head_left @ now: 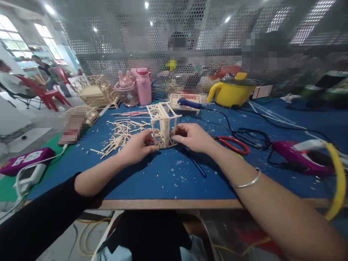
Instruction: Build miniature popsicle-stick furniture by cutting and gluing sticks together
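Observation:
A small frame of thin wooden sticks point(164, 125), like model furniture, stands on the blue work mat point(152, 179) in front of me. My left hand point(140, 145) grips its lower left side, thumb and fingers closed around the sticks at the base. On the opposite side, my right hand point(191, 136) has its fingers curled in a pinch against the frame's lower right part. Its fingertips are partly hidden. A dark blue pen-like tool point(198, 165) lies on the mat below my right hand. Loose wooden sticks point(119, 136) are heaped beside my left hand.
Red-handled scissors point(235, 144) and a blue-handled corded tool point(189, 104) lie to the right. Behind stand a yellow electric pot point(233, 92), a pink bottle point(143, 87) and a larger stick model point(96, 92). Purple power strips point(29, 159) sit at both sides.

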Tool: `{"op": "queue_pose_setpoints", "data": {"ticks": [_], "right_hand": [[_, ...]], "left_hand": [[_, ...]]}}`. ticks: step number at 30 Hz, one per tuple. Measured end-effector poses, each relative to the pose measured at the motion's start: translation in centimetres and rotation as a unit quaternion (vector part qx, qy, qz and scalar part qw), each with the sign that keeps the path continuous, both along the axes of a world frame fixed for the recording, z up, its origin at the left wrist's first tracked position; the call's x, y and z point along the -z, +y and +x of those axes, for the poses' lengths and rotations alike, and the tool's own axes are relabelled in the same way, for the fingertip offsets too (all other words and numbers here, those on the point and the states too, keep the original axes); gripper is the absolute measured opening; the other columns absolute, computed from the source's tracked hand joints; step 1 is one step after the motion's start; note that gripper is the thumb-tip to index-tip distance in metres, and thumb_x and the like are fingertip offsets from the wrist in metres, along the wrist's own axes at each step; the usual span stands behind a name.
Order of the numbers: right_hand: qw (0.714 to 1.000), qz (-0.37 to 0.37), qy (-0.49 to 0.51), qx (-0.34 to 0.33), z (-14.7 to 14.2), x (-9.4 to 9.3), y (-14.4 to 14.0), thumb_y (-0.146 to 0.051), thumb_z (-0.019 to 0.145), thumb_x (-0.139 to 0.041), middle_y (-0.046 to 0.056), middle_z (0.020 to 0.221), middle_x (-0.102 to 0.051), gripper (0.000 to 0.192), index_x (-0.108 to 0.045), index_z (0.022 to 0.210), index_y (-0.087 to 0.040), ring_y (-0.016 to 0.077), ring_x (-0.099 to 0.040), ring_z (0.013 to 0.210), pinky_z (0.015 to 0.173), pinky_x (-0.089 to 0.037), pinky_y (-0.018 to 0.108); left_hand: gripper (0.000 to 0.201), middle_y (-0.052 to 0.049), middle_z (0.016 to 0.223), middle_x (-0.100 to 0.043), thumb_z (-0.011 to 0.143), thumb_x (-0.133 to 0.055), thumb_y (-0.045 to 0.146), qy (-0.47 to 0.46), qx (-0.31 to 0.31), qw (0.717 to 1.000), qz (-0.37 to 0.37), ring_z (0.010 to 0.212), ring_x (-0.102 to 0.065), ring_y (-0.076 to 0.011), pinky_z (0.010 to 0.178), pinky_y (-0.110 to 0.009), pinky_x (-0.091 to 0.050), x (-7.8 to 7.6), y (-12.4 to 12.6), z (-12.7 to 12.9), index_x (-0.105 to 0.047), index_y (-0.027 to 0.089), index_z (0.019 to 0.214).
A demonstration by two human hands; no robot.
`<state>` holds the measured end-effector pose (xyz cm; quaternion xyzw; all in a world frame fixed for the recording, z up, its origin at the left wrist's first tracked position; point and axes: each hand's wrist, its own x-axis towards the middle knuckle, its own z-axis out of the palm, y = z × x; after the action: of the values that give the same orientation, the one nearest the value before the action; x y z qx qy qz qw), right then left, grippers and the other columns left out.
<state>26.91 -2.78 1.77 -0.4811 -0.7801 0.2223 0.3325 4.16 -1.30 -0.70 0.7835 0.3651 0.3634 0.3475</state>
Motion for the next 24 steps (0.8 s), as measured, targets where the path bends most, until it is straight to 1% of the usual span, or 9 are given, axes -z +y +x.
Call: {"op": "queue_pose_setpoints", "data": {"ticks": [2, 4, 7, 9, 15, 17, 19, 22, 24], "right_hand": [[0.999, 0.026, -0.004, 0.025, -0.2, -0.1, -0.1, -0.026, 0.077, -0.062, -0.001, 0.067, -0.062, 0.011, -0.062, 0.074, -0.016, 0.012, -0.052, 0.06, 0.061, -0.041, 0.027], [0.998, 0.047, -0.004, 0.052, -0.4, -0.2, -0.2, -0.027, 0.077, -0.062, 0.0, 0.066, -0.063, 0.012, -0.062, 0.073, -0.016, 0.0126, -0.052, 0.06, 0.059, -0.039, 0.027], [0.995, 0.061, 0.007, 0.08, -0.8, -0.1, -0.2, -0.029, 0.078, -0.06, 0.001, 0.066, -0.064, 0.013, -0.063, 0.075, -0.016, 0.0138, -0.054, 0.061, 0.059, -0.039, 0.027], [0.994, 0.064, 0.014, 0.086, -1.1, 0.1, -0.2, -0.029, 0.079, -0.059, 0.001, 0.066, -0.065, 0.014, -0.063, 0.075, -0.016, 0.0141, -0.054, 0.061, 0.059, -0.039, 0.028], [0.994, 0.063, 0.03, 0.078, -2.2, 0.5, -0.6, -0.03, 0.079, -0.061, 0.001, 0.063, -0.064, 0.015, -0.061, 0.071, -0.017, 0.0137, -0.055, 0.059, 0.06, -0.042, 0.029], [0.993, 0.042, 0.075, 0.08, -2.4, 0.5, -0.7, -0.031, 0.079, -0.062, 0.0, 0.062, -0.063, 0.016, -0.058, 0.07, -0.018, 0.0135, -0.056, 0.058, 0.059, -0.044, 0.029], [0.984, -0.011, 0.157, 0.079, -2.6, 0.5, -0.6, -0.033, 0.078, -0.063, 0.0, 0.062, -0.063, 0.016, -0.057, 0.074, -0.018, 0.0137, -0.059, 0.058, 0.059, -0.047, 0.029], [0.954, -0.085, 0.278, 0.076, -2.8, 0.7, -0.4, -0.036, 0.074, -0.069, -0.001, 0.064, -0.064, 0.021, -0.057, 0.081, -0.019, 0.013, -0.063, 0.059, 0.059, -0.052, 0.028], [0.933, -0.122, 0.33, 0.077, -3.0, 0.9, -0.1, -0.036, 0.071, -0.073, -0.001, 0.066, -0.065, 0.025, -0.058, 0.083, -0.019, 0.0112, -0.063, 0.06, 0.059, -0.053, 0.025]], "left_hand": [[0.05, -0.001, 0.074, -0.07, 0.07, -0.069, 0.017, -0.002, 0.013, 1.0, -0.008, 0.061, -0.062, -0.0157, 0.061, -0.028, -0.049, -0.3, 0.8, -0.1, -0.059, 0.022, 0.119], [0.047, -0.001, 0.073, -0.069, 0.07, -0.069, 0.018, 0.012, 0.032, 0.999, -0.014, 0.062, -0.062, -0.0155, 0.062, -0.028, -0.048, -0.8, 1.5, -0.2, -0.061, 0.021, 0.116], [0.033, -0.001, 0.074, -0.069, 0.065, -0.072, 0.016, 0.067, 0.066, 0.995, -0.012, 0.061, -0.059, -0.0145, 0.059, -0.026, -0.046, -1.8, 2.4, -0.3, -0.068, 0.02, 0.097], [0.026, -0.001, 0.072, -0.067, 0.062, -0.074, 0.014, 0.085, 0.074, 0.994, -0.006, 0.06, -0.057, -0.0138, 0.056, -0.025, -0.044, -2.0, 2.7, -0.4, -0.07, 0.019, 0.087], [0.027, -0.005, 0.081, -0.071, 0.068, -0.071, 0.015, 0.021, 0.067, 0.997, -0.021, 0.067, -0.062, -0.0163, 0.063, -0.03, -0.05, -0.1, 2.4, -0.9, -0.072, 0.021, 0.094], [0.026, -0.005, 0.081, -0.07, 0.069, -0.071, 0.017, -0.023, 0.052, 0.998, -0.026, 0.067, -0.062, -0.016, 0.063, -0.03, -0.05, 0.3, 2.4, -1.1, -0.07, 0.02, 0.096], [0.03, -0.004, 0.079, -0.069, 0.07, -0.072, 0.02, -0.083, 0.021, 0.996, -0.031, 0.067, -0.062, -0.015, 0.062, -0.029, -0.049, 0.3, 2.4, -1.2, -0.068, 0.019, 0.1], [0.039, -0.004, 0.081, -0.069, 0.069, -0.074, 0.021, -0.155, -0.021, 0.988, -0.011, 0.072, -0.063, -0.0147, 0.063, -0.027, -0.048, -0.4, 2.4, -1.2, -0.064, 0.018, 0.107], [0.039, -0.005, 0.084, -0.069, 0.071, -0.073, 0.021, -0.182, -0.03, 0.983, 0.013, 0.077, -0.064, -0.015, 0.064, -0.026, -0.048, -0.9, 2.2, -1.1, -0.063, 0.018, 0.109]]}}
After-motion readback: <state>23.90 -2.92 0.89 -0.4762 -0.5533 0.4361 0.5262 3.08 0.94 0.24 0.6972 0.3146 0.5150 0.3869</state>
